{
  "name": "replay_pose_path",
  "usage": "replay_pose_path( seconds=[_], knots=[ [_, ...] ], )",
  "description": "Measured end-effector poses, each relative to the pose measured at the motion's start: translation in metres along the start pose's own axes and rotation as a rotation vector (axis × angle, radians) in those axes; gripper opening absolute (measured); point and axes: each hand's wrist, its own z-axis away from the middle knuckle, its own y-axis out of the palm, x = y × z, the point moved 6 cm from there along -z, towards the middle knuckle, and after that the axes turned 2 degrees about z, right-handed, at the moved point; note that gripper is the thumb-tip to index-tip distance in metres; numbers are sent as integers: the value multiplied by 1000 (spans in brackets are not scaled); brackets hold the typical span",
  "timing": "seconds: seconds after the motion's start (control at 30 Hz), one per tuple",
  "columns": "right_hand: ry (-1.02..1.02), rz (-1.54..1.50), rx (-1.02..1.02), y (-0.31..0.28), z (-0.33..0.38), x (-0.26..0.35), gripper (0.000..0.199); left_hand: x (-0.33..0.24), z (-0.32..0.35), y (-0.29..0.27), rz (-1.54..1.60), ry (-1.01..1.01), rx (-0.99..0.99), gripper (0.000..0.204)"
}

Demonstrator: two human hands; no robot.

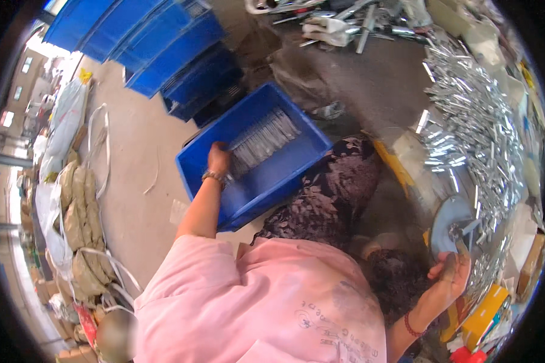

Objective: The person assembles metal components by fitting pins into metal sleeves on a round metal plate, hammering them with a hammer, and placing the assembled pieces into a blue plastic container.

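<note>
My left hand (219, 160) reaches into a blue plastic bin (254, 204), beside a row of slim silvery metal pieces (265, 140) laid side by side. Its fingers are largely hidden and blurred, so I cannot see whether they grip anything. Off to the right, my right hand (452, 273) is at the lower edge of a round grey metal disc (452, 222). The fingers there are bent inward and close together; what they hold, if anything, does not show clearly. Short metal parts stick out near the disc's middle.
A large heap of shiny metal tubes (475, 121) spreads along the right. Stacked blue bins (157, 51) stand at the upper left. More metal parts (345, 27) lie at the top. Tan sacks (79, 224) and white straps line the left; a yellow box (485, 308) sits lower right.
</note>
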Motion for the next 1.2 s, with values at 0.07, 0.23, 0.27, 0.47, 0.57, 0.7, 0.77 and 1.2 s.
replay_pose_path(
  seconds=[0.07,0.23,0.27,0.47,0.57,0.7,0.77,1.2],
  knots=[
    [16,42,-2,6,3,9,28,9,-6,-8,-53,84,4,49],
    [38,-74,179,25,-3,8,19,23,6,-29,-214,165,-52,49],
    [39,-78,143,15,6,17,19,3,5,-27,-234,180,-118,49],
    [82,-141,193,21,4,16,19,-203,79,-62,384,598,-144,26],
    [57,-152,216,17,3,15,18,-332,174,-80,573,908,-8,12],
    [-42,-116,204,21,6,18,17,-456,312,-69,453,1421,306,27],
    [-240,8,241,25,7,27,16,-483,352,-48,337,1700,239,29],
    [-363,555,-192,-130,-53,37,19,-500,393,-3,284,1646,408,17]
  ],
)
